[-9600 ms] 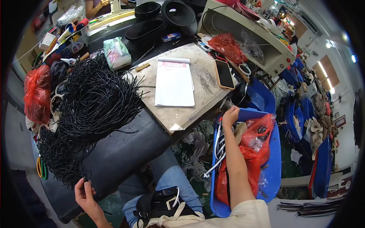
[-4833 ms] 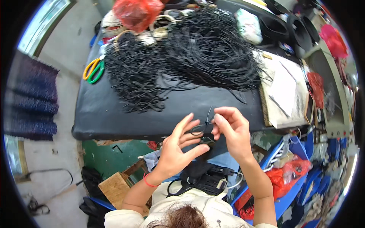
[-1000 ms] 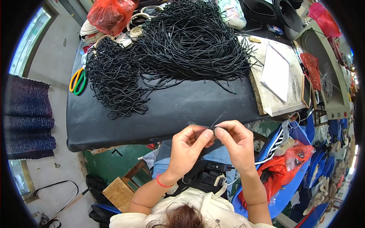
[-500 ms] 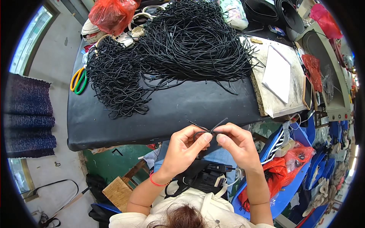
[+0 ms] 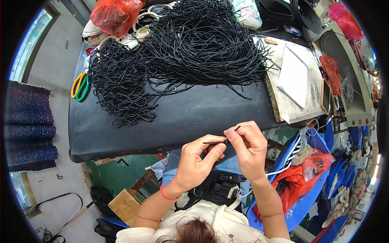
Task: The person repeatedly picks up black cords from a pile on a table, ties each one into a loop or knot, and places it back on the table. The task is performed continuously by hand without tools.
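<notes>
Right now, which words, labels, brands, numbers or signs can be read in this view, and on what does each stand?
None can be read.
Small box: markings too small.
Pale plastic package: coloured pattern, no legible words.
White notepad: no legible writing.
Phone: seen at a slant, nothing readable.
Black cord in the left hand and right hand: no lettering visible.

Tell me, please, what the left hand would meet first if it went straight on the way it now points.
Beyond the cord it pinches, the left hand would probably meet the right hand first, which sits just ahead; exact depth is unclear.
</notes>
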